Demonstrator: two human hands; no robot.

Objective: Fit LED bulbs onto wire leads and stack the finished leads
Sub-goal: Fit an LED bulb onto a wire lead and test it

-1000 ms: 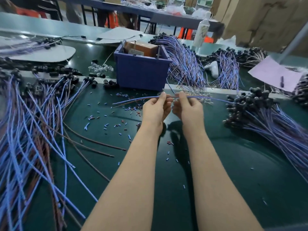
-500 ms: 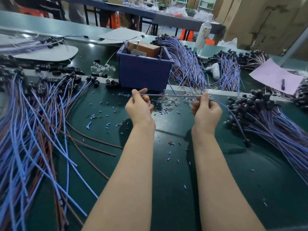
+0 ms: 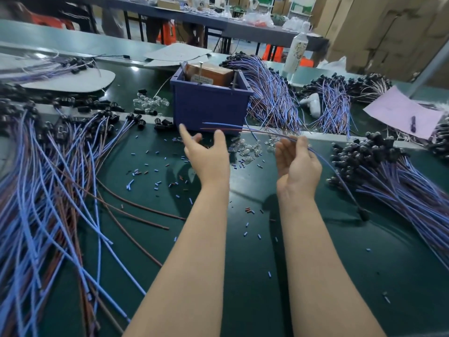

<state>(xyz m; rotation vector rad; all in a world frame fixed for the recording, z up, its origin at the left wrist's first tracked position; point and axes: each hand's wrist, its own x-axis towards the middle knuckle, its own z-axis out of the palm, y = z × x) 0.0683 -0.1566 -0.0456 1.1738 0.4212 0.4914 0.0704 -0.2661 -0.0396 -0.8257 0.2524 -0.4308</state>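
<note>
Head: lead [image 3: 264,133] between right fingers [image 3: 281,152].

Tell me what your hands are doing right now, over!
Left hand open, off the wire. Right hand pinching one wire, black cap end trailing right. Blue box close behind its free tips.

Purple plastic bin [image 3: 210,110] sat mid-table on the dark green mat [image 3: 250,288], with a brown box [image 3: 211,71] tucked inside. A white bottle [image 3: 297,51] stood behind it to the right, and a pink paper sheet [image 3: 398,113] lay far right. Cardboard cartons [image 3: 379,27] were piled in the back corner, with an orange stool [image 3: 273,52] beneath the next table.
</note>
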